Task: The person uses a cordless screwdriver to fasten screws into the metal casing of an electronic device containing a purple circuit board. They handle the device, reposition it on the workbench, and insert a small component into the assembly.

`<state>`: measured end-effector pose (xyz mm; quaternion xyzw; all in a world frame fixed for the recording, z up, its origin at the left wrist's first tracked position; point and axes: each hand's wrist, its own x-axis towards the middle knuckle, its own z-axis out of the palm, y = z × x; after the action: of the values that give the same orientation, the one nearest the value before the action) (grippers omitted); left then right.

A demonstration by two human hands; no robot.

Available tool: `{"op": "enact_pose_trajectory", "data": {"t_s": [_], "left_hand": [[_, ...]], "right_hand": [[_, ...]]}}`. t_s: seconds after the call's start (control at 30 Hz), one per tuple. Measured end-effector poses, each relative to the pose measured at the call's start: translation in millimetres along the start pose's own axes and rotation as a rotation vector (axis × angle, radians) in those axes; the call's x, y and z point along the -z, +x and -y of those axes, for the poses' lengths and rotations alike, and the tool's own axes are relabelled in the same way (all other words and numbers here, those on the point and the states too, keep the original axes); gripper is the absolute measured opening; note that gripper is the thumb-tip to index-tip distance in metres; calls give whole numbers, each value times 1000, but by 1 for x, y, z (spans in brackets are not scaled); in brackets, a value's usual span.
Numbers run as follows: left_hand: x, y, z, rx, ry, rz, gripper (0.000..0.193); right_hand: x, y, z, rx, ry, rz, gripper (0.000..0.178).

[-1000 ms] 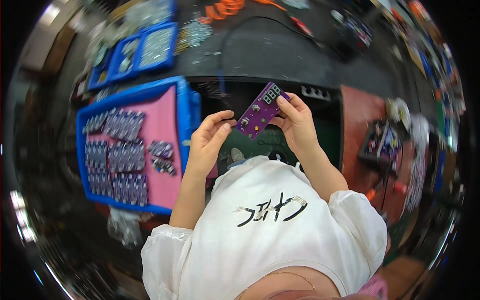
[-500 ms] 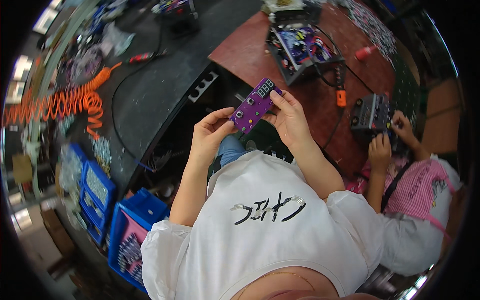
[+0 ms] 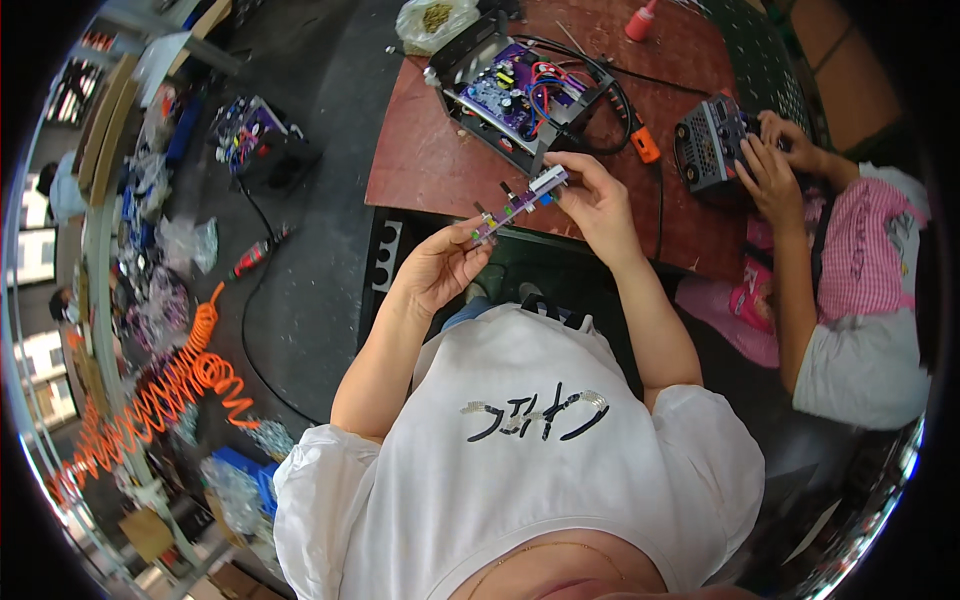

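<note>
A purple circuit board (image 3: pixel 513 208), seen nearly edge-on, is held between my two hands in front of my body. Knobs and a white display block stand up from its face. My left hand (image 3: pixel 440 265) pinches the lower left end. My right hand (image 3: pixel 598 205) grips the upper right end beside the display, with the thumb and fingers bent around it. Just beyond the board, an opened black device housing (image 3: pixel 525 95) rests on the reddish tabletop (image 3: pixel 420 150), with purple boards and coloured wires inside.
To the right, a co-worker's hands (image 3: pixel 775 165) work on a black box-shaped device (image 3: pixel 708 140). An orange-ended cable (image 3: pixel 645 145) and a red bottle (image 3: pixel 640 22) lie farther off. Leftward are a coiled orange air hose (image 3: pixel 205 375), a red screwdriver tool (image 3: pixel 250 258) and another opened device (image 3: pixel 262 145).
My view has swung right toward the reddish table, and my body has turned with it. The board has tipped from face-up to nearly edge-on, still in both hands.
</note>
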<state>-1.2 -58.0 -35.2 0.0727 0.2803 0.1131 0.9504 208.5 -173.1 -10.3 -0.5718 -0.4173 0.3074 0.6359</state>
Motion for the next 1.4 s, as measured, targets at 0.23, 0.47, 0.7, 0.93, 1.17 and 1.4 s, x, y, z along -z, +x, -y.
{"op": "enact_pose_trajectory", "data": {"t_s": [0.23, 0.47, 0.7, 0.93, 1.17, 1.4], "left_hand": [[-17, 9, -34, -18, 181, -22, 21], [-18, 13, -53, -60, 332, -36, 21], [-43, 18, -63, -232, 357, -1, 20], [-85, 57, -72, -572, 464, -20, 23], [-47, 130, -115, -1150, 946, -600, 61], [-42, 165, -119, -1132, 829, -445, 52]], "right_hand": [[-9, 10, 0, -73, 66, -147, 25], [-18, 13, 5, -11, -414, -248, 28], [-6, 51, 44, 171, -693, -114, 30], [29, 162, 51, 222, -604, 84, 23], [55, 257, -21, 166, -649, 254, 19], [28, 271, -58, -2, -650, 248, 20]]}}
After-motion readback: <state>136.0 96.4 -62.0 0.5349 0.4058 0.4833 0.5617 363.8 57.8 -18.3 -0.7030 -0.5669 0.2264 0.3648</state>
